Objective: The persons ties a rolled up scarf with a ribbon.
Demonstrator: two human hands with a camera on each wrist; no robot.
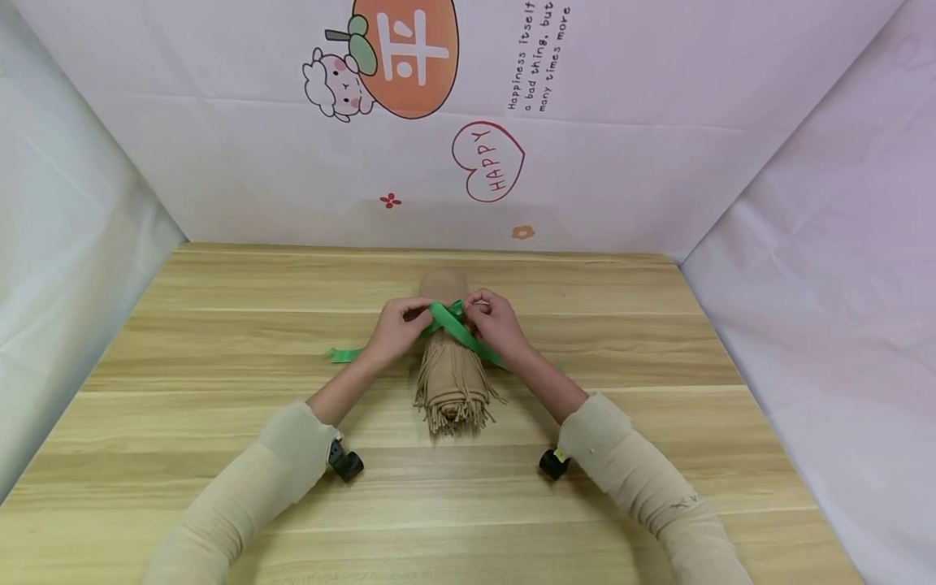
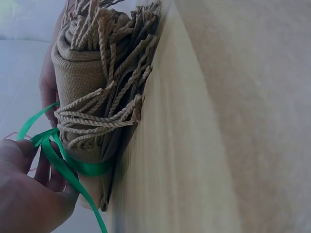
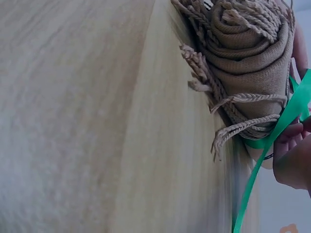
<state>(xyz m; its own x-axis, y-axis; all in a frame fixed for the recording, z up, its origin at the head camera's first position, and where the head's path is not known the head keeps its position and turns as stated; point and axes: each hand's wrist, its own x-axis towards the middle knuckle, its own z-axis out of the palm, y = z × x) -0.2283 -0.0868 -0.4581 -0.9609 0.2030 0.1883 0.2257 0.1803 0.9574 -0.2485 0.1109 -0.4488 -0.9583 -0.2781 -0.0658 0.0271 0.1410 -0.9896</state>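
A rolled tan scarf (image 1: 452, 378) with twisted fringe lies on the table, its fringed end toward me. Around its middle runs a green ribbon (image 1: 459, 329), crossed and looped on top. My left hand (image 1: 398, 329) pinches the ribbon between thumb and fingers at the left of the crossing; the left wrist view shows this ribbon loop (image 2: 46, 138) at the fingertips. On the other side my right hand (image 1: 497, 325) pinches the ribbon just right of the crossing. One ribbon tail (image 1: 344, 355) lies out to the left, and another trails under the right hand.
The scarf rests on a wood-grain table (image 1: 453, 504). A white printed cloth (image 1: 621, 162) stands behind it, with white cloth walls at both sides. Small black cameras (image 1: 345, 461) sit on the wrists over beige sleeves (image 1: 241, 496).
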